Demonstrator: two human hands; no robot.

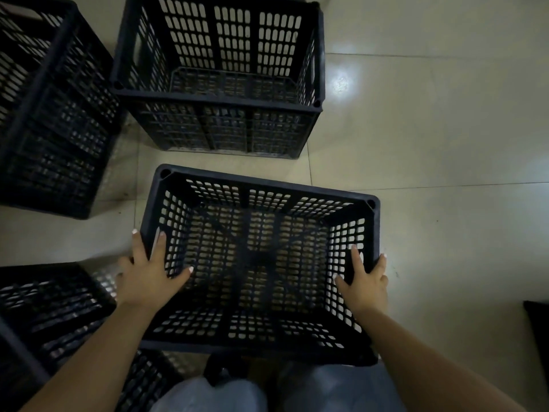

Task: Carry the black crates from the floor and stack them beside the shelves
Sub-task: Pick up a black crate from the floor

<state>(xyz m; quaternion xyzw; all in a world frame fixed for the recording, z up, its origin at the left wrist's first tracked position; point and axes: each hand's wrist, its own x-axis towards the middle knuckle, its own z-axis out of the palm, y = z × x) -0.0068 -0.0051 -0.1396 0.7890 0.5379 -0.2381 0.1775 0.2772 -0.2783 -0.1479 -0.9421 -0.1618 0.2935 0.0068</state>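
Observation:
An empty black slotted crate is right below me, its open top facing up. My left hand clasps its left rim, fingers curled over the edge and thumb inside. My right hand clasps the right rim the same way. Whether the crate's base touches the floor cannot be told. A second black crate stands on the tiled floor just beyond it. A third crate is at the far left. A fourth crate sits at the lower left beside my left arm.
Pale glossy floor tiles stretch open to the right, with a lamp glare spot. A dark object's edge shows at the right border. My legs in light trousers are below the held crate. No shelves are in view.

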